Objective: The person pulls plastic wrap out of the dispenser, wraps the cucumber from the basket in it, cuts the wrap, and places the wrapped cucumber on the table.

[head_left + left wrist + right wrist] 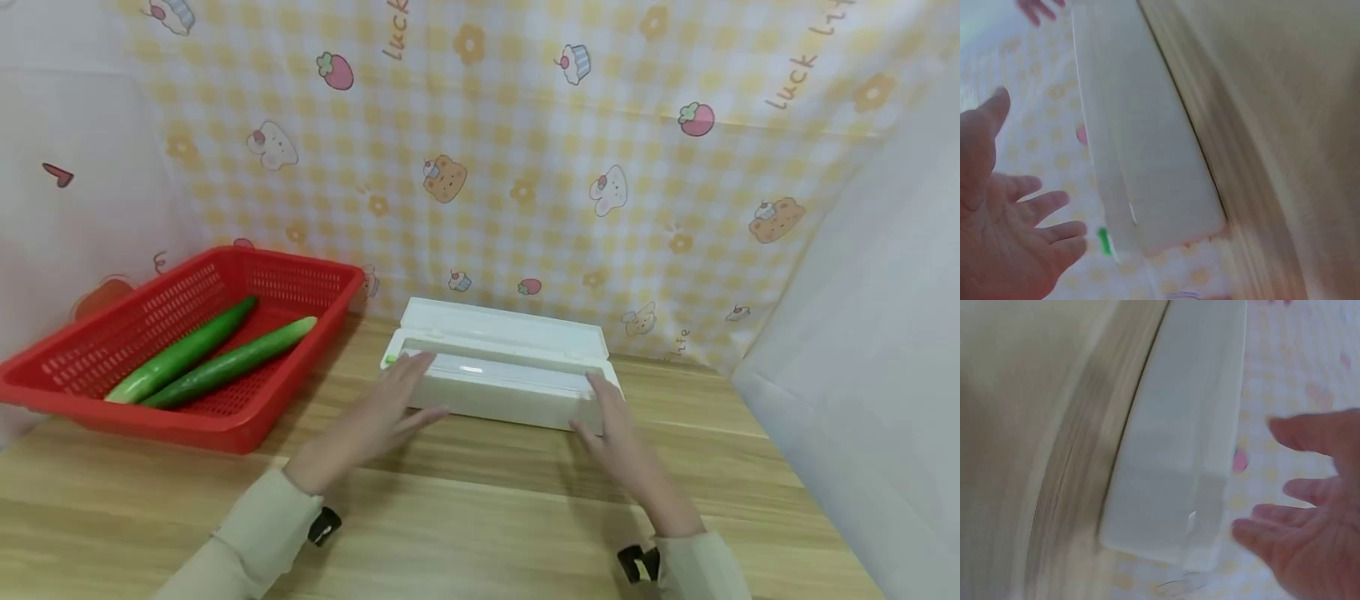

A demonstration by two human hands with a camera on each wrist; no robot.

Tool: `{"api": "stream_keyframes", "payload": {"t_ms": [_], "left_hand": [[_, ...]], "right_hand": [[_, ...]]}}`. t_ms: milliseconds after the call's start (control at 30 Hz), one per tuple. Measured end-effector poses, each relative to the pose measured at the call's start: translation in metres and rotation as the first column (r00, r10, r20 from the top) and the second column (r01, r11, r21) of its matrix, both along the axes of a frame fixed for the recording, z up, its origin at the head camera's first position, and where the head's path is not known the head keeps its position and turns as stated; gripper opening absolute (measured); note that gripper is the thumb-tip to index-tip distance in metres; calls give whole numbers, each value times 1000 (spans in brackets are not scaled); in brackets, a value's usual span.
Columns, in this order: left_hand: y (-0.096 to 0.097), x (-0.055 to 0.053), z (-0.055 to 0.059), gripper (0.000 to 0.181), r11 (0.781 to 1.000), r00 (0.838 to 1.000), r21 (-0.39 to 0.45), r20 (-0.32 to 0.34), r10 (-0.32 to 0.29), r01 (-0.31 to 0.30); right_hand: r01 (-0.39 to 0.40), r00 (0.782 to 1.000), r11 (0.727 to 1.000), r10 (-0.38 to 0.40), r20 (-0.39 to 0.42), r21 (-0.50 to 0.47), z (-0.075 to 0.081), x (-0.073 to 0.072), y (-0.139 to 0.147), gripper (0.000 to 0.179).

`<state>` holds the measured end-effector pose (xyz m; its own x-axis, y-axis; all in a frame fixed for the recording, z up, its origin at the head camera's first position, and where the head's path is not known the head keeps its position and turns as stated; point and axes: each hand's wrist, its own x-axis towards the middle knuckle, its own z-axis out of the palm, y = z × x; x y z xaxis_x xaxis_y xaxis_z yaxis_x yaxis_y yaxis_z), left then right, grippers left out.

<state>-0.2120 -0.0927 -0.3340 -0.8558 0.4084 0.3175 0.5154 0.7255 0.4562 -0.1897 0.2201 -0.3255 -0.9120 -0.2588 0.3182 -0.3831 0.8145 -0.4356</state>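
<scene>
A long white lidded box (502, 398), like a cling film dispenser, sits on the table with its lid (506, 325) tipped back. Inside lies a shiny pale length (495, 371), and a small green piece (391, 359) shows at the left end. My left hand (386, 417) is near the box's left end, fingers spread and holding nothing. On the other side, my right hand (618, 433) reaches to the right end with its fingers loosely extended. Both wrist views show spread fingers, with the box's front (1154, 150) beside the left hand and its right end (1154, 506) beside the right.
On the left stands a red plastic basket (247, 425) with two cucumbers (232, 363) lying in it. A yellow checked cloth (510, 225) hangs behind the box, and a white panel (862, 292) borders the wood-grain table (465, 533) on the right.
</scene>
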Motion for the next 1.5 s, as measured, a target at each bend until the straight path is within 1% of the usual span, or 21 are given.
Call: {"api": "stream_keyframes", "payload": {"t_ms": [100,167,200,300,367,433,500,600,733,833,933,1033,1133,1267,1500], "left_hand": [[-3,-18,0,74,993,998,105,20,59,-61],[-3,-29,-1,73,982,995,164,56,82,-90],[-3,-34,-3,72,979,994,177,64,88,-98],[-2,-46,-9,68,976,993,189,62,98,-108],[-1,-52,-14,63,978,994,178,37,105,-109],[-1,-57,-17,56,978,993,176,16,114,-115],[-1,-60,-19,50,977,993,178,12,119,-119],[-1,-63,-18,41,978,993,170,26,116,-119],[-1,-63,-14,34,980,992,159,53,113,-120],[0,-61,-11,31,979,989,151,69,128,-137],[2,-61,-10,27,977,985,142,85,151,-162],[4,-60,-9,24,972,980,141,98,174,-187],[7,-61,-7,21,964,972,152,124,200,-218],[11,-63,-6,18,948,958,177,161,239,-266],[15,-65,-4,16,918,942,230,170,290,-324]], "right_hand": [[36,999,992,-38,-10,-122,1,-18,8,53],[67,998,984,-67,10,-166,0,-26,13,45],[79,997,979,-77,17,-187,-1,-30,14,42],[95,995,969,-91,29,-229,-6,-38,18,35],[93,996,964,-89,30,-249,-10,-43,19,32],[77,997,963,-74,22,-260,-13,-46,20,30],[59,998,964,-57,17,-260,-15,-49,20,27],[44,999,971,-44,6,-235,-16,-51,19,22],[45,999,980,-46,-1,-196,-14,-53,16,19],[44,999,983,-42,16,-176,-12,-54,12,18],[62,998,988,-57,41,-142,-11,-55,6,19],[107,992,989,-101,71,-101,-10,-56,1,22],[152,985,985,-145,88,-82,-10,-56,-3,24],[200,977,976,-191,93,-91,-10,-55,-8,25],[238,971,964,-232,64,-115,-12,-55,-13,21]]}}
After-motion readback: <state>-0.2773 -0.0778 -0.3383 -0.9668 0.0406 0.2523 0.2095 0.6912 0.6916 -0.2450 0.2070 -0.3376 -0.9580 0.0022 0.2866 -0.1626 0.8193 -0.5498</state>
